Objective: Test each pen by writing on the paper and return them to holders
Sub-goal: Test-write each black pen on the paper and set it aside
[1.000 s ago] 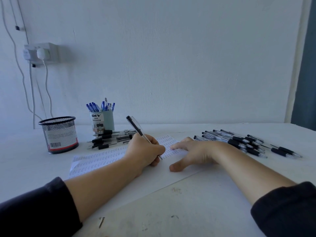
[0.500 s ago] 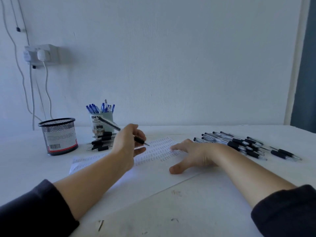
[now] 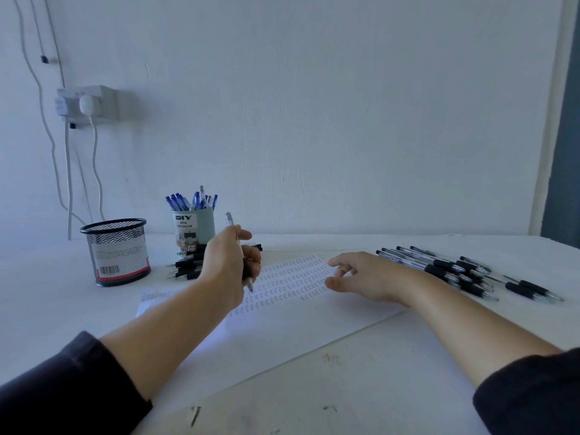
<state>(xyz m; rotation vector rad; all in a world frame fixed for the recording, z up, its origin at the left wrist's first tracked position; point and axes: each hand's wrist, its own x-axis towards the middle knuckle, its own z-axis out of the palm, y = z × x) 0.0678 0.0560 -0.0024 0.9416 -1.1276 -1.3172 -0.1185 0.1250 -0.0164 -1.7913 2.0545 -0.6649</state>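
My left hand (image 3: 227,265) grips a black-grip pen (image 3: 230,221) nearly upright above the left part of the paper (image 3: 292,321), tip down and just off the sheet. Rows of small written marks cover the paper's far half. My right hand (image 3: 364,276) hovers over the paper's right edge with fingers relaxed and holds nothing. A pile of black-grip pens (image 3: 455,268) lies to its right. A second, smaller pile of pens (image 3: 188,265) lies behind my left hand. Behind that pile stands the teal holder (image 3: 201,227) with blue pens. The black mesh holder (image 3: 117,251) stands at the left.
The white table (image 3: 361,387) runs up to a white wall. A wall socket (image 3: 86,103) with a plugged charger and hanging cables is at the upper left. A dark curtain edge (image 3: 565,152) is at the far right.
My left hand stopped writing, lifted the pen off the paper and swung it from slanted to nearly upright. My right hand rose from pressing the paper, its fingers now loosely curled.
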